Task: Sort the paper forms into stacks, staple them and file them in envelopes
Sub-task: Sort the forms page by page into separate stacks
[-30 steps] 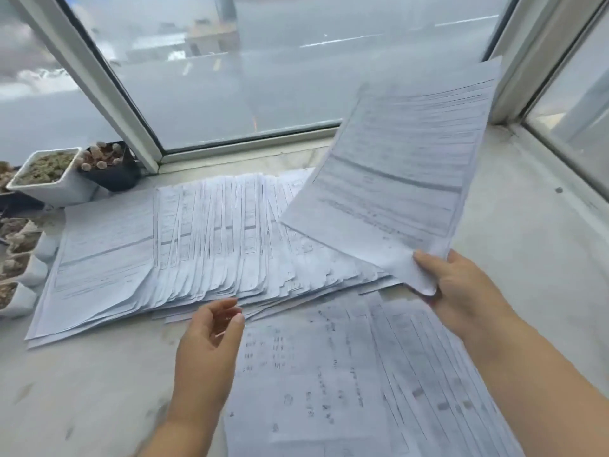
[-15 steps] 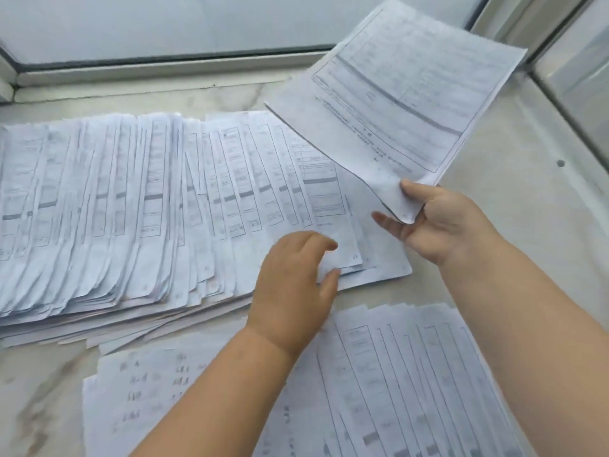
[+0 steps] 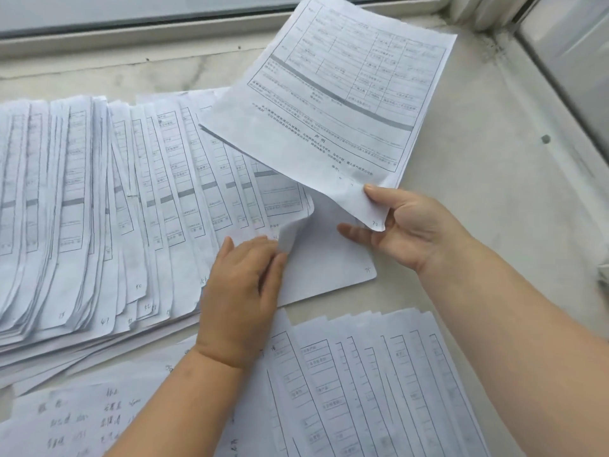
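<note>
Pale stone sill (image 3: 494,199) under window frame (image 3: 138,31), fanned forms (image 3: 99,209), right hand (image 3: 408,225) pinching raised sheet (image 3: 333,103), left hand (image 3: 240,288) gripping curled page corner (image 3: 290,235)

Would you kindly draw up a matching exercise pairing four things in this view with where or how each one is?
Things:
1. held form
2. left hand
3. fanned row of forms
4. near stack

States:
A. spread flat beside the window frame
B. lying closest to the person
C. lifting a sheet's corner
D. raised in the right hand

Pairs: 1-D, 2-C, 3-A, 4-B
</note>
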Motion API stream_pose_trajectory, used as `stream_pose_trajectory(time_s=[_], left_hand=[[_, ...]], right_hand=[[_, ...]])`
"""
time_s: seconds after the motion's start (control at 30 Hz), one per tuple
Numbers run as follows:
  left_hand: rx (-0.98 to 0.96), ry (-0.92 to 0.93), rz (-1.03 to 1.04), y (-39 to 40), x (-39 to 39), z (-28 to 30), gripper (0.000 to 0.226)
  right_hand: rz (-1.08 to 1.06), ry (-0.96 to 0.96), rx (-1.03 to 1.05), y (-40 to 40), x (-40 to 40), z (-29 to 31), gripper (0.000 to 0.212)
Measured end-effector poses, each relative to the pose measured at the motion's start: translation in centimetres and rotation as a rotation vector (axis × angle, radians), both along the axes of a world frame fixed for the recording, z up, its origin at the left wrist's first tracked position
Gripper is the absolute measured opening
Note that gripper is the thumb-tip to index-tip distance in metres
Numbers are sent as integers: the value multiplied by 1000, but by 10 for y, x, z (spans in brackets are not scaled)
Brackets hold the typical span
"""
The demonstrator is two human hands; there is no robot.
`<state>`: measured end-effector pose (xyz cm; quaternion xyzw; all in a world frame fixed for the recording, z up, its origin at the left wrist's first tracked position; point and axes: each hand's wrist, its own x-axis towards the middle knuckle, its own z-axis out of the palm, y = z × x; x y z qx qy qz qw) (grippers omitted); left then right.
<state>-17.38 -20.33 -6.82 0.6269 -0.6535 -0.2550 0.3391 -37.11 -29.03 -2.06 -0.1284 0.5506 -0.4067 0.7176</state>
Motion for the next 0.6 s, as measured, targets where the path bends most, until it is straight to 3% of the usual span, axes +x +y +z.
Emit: stream_pose_trajectory(time_s=[0.17,0.27,0.43,0.6], left_hand=[[101,203,275,-4,-8,11,12],[177,274,265,-6,-8,16,34],[91,60,159,-7,-5,19,29],[59,-10,147,-12,-3,20,35]], right_hand=[[-26,-61,-11,-3,-2,1,20],[-21,-97,0,-5,4,0,18],[-23,-120,20,-6,11,-5,18],[-29,-130,16,-5,10,-8,20]])
